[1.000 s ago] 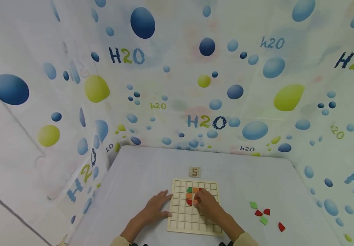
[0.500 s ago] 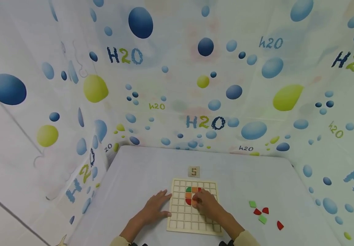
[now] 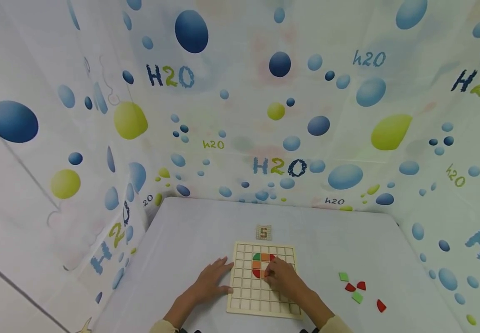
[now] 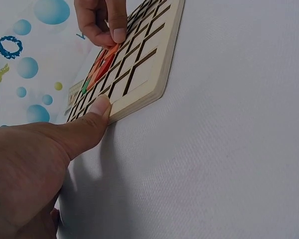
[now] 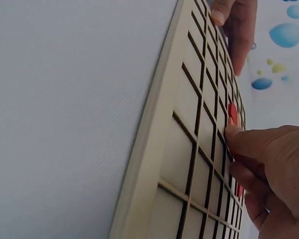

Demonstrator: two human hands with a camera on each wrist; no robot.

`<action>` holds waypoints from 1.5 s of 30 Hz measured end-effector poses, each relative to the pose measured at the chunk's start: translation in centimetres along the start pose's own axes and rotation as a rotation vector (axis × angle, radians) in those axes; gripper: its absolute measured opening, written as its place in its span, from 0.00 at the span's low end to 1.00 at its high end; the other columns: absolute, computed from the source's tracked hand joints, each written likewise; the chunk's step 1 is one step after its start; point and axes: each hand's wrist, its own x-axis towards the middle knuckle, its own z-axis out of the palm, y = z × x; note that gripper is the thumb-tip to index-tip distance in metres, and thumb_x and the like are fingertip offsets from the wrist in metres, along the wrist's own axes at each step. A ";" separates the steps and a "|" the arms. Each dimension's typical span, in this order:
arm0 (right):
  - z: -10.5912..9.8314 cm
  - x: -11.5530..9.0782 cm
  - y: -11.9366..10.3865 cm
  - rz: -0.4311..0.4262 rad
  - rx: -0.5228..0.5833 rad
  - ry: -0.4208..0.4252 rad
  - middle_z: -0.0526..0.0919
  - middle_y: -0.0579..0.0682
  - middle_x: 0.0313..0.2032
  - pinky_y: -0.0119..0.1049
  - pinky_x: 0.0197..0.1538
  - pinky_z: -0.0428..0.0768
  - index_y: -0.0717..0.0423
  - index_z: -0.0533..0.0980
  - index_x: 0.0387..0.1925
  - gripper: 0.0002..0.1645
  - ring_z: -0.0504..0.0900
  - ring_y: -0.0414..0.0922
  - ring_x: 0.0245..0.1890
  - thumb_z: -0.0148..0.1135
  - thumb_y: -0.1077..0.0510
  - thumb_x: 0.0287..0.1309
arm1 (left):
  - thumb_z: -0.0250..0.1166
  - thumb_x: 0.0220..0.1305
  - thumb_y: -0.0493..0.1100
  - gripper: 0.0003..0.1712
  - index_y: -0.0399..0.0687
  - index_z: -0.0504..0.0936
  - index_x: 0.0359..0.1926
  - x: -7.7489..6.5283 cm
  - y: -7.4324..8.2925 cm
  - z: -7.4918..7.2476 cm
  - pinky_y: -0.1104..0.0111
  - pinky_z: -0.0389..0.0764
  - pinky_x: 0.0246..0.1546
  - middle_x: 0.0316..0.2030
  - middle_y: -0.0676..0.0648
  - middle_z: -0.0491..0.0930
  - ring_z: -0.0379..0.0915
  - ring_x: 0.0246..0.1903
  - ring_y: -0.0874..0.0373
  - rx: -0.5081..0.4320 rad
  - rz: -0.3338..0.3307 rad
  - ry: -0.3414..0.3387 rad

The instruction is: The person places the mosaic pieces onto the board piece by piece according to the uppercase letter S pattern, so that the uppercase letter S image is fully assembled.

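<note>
A wooden grid board (image 3: 248, 305) lies on the table with coloured tiles in its upper middle cells. There I see a green quarter-round (image 3: 257, 256), an orange square (image 3: 256, 265) and a red quarter-round (image 3: 256, 274). My right hand (image 3: 283, 276) is over the board, thumb and fingers pinching at an orange tile (image 3: 263, 274) beside that red piece; the fingers partly cover it. My left hand (image 3: 212, 279) rests along the board's left side, fingers spread. Its thumb (image 4: 92, 122) touches the frame in the left wrist view.
A small pattern card (image 3: 264, 232) lies beyond the board. Loose red quarter-rounds (image 3: 381, 305) and green diamond-shaped tiles (image 3: 344, 277) lie on the table to the right. A printed curtain (image 3: 240, 120) hangs behind and along the sides.
My right fingertips have shifted slightly to the right over the orange tile, showing more of the middle cell. The left hand and the board stay in place.
</note>
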 end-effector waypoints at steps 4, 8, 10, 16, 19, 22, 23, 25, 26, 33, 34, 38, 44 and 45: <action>-0.3 -0.3 -0.1 -0.010 -0.022 -0.004 0.81 0.39 0.39 0.42 0.45 0.80 0.47 0.84 0.36 0.04 0.80 0.38 0.39 0.73 0.58 0.66 | 0.74 0.63 0.59 0.49 0.45 0.67 0.78 -0.1 0.0 0.1 0.35 0.52 0.79 0.80 0.34 0.59 0.51 0.80 0.33 0.006 -0.013 0.002; -0.7 -0.7 0.4 -0.033 -0.034 0.019 0.83 0.41 0.42 0.43 0.46 0.84 0.49 0.87 0.40 0.03 0.82 0.40 0.42 0.73 0.60 0.66 | 0.74 0.63 0.59 0.49 0.44 0.68 0.78 -0.2 0.0 0.2 0.34 0.53 0.78 0.80 0.34 0.60 0.52 0.80 0.33 0.006 -0.006 0.015; -1.2 -1.0 0.9 0.006 -0.005 0.028 0.83 0.42 0.43 0.44 0.46 0.85 0.50 0.87 0.42 0.04 0.82 0.42 0.44 0.71 0.60 0.67 | 0.74 0.63 0.59 0.49 0.44 0.68 0.78 -0.1 0.0 0.3 0.33 0.53 0.78 0.80 0.34 0.60 0.52 0.79 0.32 -0.004 0.002 0.022; -3.9 -2.6 3.5 0.222 0.037 0.116 0.83 0.47 0.46 0.47 0.51 0.86 0.55 0.85 0.47 0.08 0.83 0.47 0.48 0.70 0.62 0.68 | 0.73 0.63 0.61 0.49 0.44 0.69 0.77 -0.2 -0.2 0.4 0.32 0.55 0.76 0.78 0.33 0.61 0.54 0.78 0.31 0.022 0.029 0.037; -6.4 -3.8 5.4 0.290 -0.034 0.167 0.83 0.54 0.48 0.52 0.54 0.86 0.59 0.83 0.51 0.13 0.84 0.51 0.49 0.70 0.64 0.66 | 0.73 0.63 0.61 0.49 0.43 0.69 0.77 -0.3 -0.3 0.3 0.31 0.54 0.76 0.78 0.31 0.61 0.53 0.78 0.29 0.018 0.043 0.047; -9.4 -5.6 7.2 0.338 -0.068 0.174 0.81 0.62 0.49 0.57 0.53 0.86 0.64 0.80 0.54 0.16 0.84 0.58 0.49 0.69 0.66 0.66 | 0.73 0.63 0.61 0.49 0.42 0.69 0.77 -0.3 -0.3 0.3 0.30 0.53 0.76 0.78 0.31 0.62 0.53 0.78 0.28 0.003 0.052 0.052; -10.3 -6.3 7.9 0.359 -0.072 0.165 0.80 0.65 0.50 0.58 0.52 0.86 0.66 0.79 0.55 0.17 0.83 0.60 0.49 0.69 0.66 0.66 | 0.72 0.63 0.63 0.49 0.43 0.68 0.77 -0.3 -0.4 0.4 0.30 0.54 0.76 0.78 0.31 0.61 0.53 0.78 0.28 0.015 0.052 0.054; -12.0 -7.7 9.0 0.412 -0.076 0.131 0.79 0.69 0.50 0.60 0.51 0.85 0.69 0.78 0.56 0.20 0.82 0.65 0.49 0.69 0.65 0.66 | 0.71 0.64 0.64 0.50 0.45 0.68 0.78 -0.4 -0.4 0.5 0.31 0.54 0.76 0.78 0.31 0.61 0.53 0.78 0.29 0.026 0.048 0.045; -12.6 -8.4 9.6 0.441 -0.082 0.109 0.78 0.71 0.51 0.61 0.50 0.85 0.70 0.77 0.57 0.21 0.82 0.66 0.49 0.69 0.65 0.66 | 0.71 0.64 0.64 0.50 0.44 0.68 0.78 -0.4 -0.4 0.5 0.30 0.55 0.75 0.78 0.31 0.61 0.54 0.77 0.28 0.023 0.049 0.042; -14.1 -11.7 12.1 0.578 -0.074 0.004 0.80 0.71 0.47 0.63 0.51 0.84 0.72 0.76 0.55 0.22 0.82 0.68 0.48 0.68 0.68 0.60 | 0.75 0.63 0.58 0.49 0.41 0.68 0.77 -0.4 -0.4 0.6 0.31 0.54 0.76 0.78 0.31 0.61 0.53 0.78 0.29 -0.005 0.029 0.024; -14.1 -11.9 12.3 0.587 -0.058 0.003 0.80 0.70 0.46 0.63 0.51 0.84 0.71 0.77 0.53 0.21 0.82 0.67 0.47 0.68 0.69 0.59 | 0.75 0.63 0.58 0.48 0.41 0.69 0.77 -0.4 -0.4 0.6 0.31 0.54 0.76 0.78 0.31 0.61 0.53 0.78 0.29 -0.006 0.035 0.028; -13.8 -12.3 13.3 0.599 -0.025 0.027 0.81 0.65 0.42 0.61 0.50 0.85 0.70 0.78 0.47 0.14 0.84 0.63 0.44 0.66 0.71 0.59 | 0.74 0.63 0.60 0.48 0.41 0.69 0.76 -0.3 -0.6 0.5 0.29 0.56 0.74 0.77 0.30 0.61 0.54 0.77 0.27 -0.007 0.071 0.048; -13.4 -12.4 13.9 0.660 0.004 0.041 0.83 0.58 0.39 0.54 0.46 0.85 0.68 0.77 0.45 0.12 0.82 0.54 0.40 0.66 0.61 0.69 | 0.70 0.65 0.65 0.49 0.43 0.68 0.77 -0.1 -1.0 0.7 0.27 0.56 0.72 0.76 0.29 0.62 0.55 0.75 0.25 0.001 0.115 0.069; -13.4 -12.4 13.9 0.672 0.011 0.035 0.84 0.58 0.39 0.53 0.45 0.85 0.68 0.77 0.46 0.14 0.82 0.54 0.41 0.66 0.59 0.70 | 0.70 0.65 0.66 0.50 0.44 0.68 0.77 0.0 -1.1 0.8 0.27 0.56 0.72 0.77 0.29 0.62 0.54 0.76 0.26 0.003 0.113 0.072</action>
